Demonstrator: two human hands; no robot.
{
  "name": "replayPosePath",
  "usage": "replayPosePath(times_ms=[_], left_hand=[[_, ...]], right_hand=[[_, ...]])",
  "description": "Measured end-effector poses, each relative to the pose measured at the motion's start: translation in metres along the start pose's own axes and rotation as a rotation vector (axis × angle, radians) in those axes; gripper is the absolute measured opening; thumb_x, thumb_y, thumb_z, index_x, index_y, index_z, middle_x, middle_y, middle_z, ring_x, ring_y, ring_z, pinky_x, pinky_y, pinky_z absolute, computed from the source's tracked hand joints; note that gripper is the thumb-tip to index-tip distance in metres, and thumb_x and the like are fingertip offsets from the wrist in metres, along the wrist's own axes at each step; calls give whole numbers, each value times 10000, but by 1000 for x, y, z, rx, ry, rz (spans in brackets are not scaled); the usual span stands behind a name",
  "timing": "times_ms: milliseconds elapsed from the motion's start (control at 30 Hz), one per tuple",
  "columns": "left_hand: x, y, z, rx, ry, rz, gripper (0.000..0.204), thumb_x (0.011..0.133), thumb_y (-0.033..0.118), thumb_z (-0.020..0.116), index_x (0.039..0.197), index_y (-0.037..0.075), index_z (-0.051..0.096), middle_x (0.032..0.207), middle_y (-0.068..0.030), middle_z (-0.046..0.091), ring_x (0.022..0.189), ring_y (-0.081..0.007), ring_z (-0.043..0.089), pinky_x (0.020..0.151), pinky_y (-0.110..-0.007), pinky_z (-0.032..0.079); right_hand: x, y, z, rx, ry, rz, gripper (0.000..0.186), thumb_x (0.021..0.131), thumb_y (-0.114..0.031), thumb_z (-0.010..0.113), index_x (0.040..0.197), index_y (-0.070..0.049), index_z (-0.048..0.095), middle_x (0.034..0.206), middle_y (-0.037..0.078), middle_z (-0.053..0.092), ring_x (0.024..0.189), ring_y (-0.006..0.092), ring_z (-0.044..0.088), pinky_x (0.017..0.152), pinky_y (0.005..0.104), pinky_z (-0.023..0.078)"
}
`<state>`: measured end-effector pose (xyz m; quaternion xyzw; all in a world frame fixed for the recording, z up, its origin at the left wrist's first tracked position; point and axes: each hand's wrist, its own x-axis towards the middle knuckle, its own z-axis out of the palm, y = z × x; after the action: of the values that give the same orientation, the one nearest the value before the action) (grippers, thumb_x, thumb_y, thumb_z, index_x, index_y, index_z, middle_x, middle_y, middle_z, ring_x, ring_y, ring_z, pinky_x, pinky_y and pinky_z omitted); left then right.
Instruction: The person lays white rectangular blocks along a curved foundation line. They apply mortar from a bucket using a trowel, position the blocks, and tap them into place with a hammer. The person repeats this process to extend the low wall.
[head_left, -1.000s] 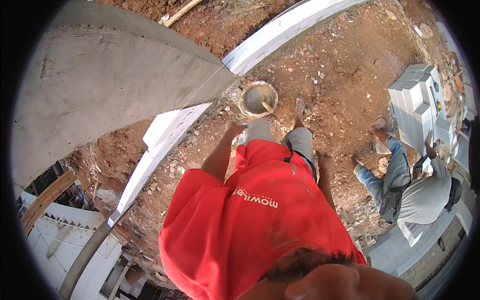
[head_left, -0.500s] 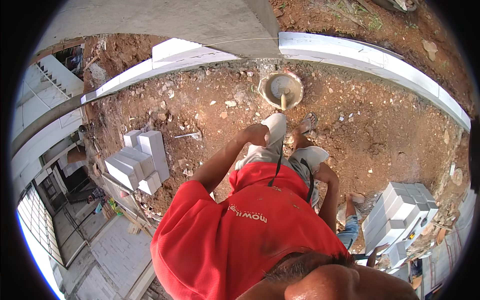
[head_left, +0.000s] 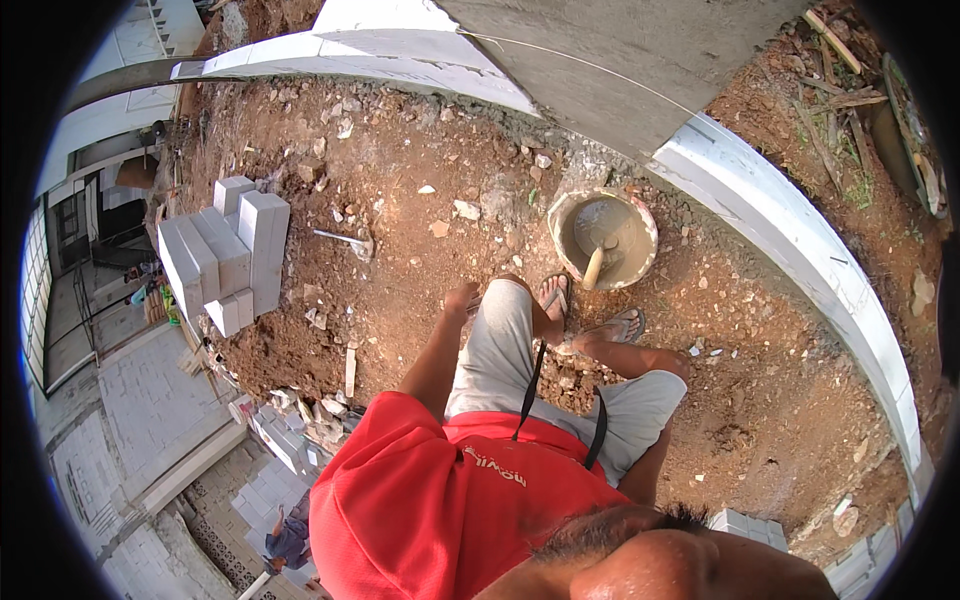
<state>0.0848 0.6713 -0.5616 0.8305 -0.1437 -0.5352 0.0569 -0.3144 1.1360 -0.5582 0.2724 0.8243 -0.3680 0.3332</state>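
Since half a second ago, the left hand (head_left: 462,300) has been moving off the pale grey cloth shorts (head_left: 495,350) to just left of the bent left knee, and the turning view has been carrying the round, mortar-crusted basin (head_left: 652,240) lower and farther right. Its fingers are looking loosely curled, though they are showing too small to tell whether they are clamping anything. The right hand is lying hidden around the right leg, so I cannot tell how its fingers are standing.

The basin is resting on rough reddish-brown soil (head_left: 740,280) strewn with angular stones, just ahead of the flat thong sandals (head_left: 633,322). Smooth, wet grey mortar (head_left: 622,238) is filling its bottom, and a rounded wooden handle (head_left: 593,268) is leaning out toward the feet. Behind it, a broad, matte grey concrete column (head_left: 640,60) is rising between runs of smooth white block wall (head_left: 780,200), with a thin pale string (head_left: 590,68) crossing its face. Farther left, a pale-handled hammer (head_left: 345,240) is lying near a stack of crisp-edged white rectangular blocks (head_left: 225,255).
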Motion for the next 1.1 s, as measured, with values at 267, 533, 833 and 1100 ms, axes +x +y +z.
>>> replayPosePath(times_ms=[267, 533, 833, 1100], left_hand=[[67, 174, 156, 379, -27, 972, 402, 896, 406, 772, 1064, 41, 775, 960, -150, 793, 906, -256, 757, 845, -385, 568], [116, 173, 287, 673, -133, 1133, 771, 925, 639, 659, 1128, -102, 717, 1151, -361, 706, 1142, -484, 682, 1003, -517, 526], [88, 152, 301, 927, -370, 1039, 808, 946, 630, 605, 1134, -147, 721, 1184, -391, 686, 1185, -472, 676, 1039, -519, 515], [74, 138, 313, 941, -445, 1159, 963, 840, 753, 667, 1074, -180, 716, 1033, -392, 715, 1064, -462, 728, 926, -513, 558]], right_hand=[[56, -152, 34, -243, 479, -673, 272, 999, -254, 702, 1065, 6, 750, 954, 151, 763, 827, 235, 704, 767, 392, 542], [39, -191, 275, -473, -483, -763, 364, 1060, -353, 611, 1117, -16, 736, 743, 105, 748, 553, 120, 573, 565, 301, 464], [19, -150, 386, -1316, -503, -795, 821, 819, -711, 746, 1105, 58, 765, 1054, 310, 753, 1049, 452, 735, 917, 488, 549], [37, -121, 396, -1308, -429, -643, 757, 803, -646, 775, 1171, 16, 765, 1182, 274, 744, 1140, 425, 713, 974, 481, 544]])
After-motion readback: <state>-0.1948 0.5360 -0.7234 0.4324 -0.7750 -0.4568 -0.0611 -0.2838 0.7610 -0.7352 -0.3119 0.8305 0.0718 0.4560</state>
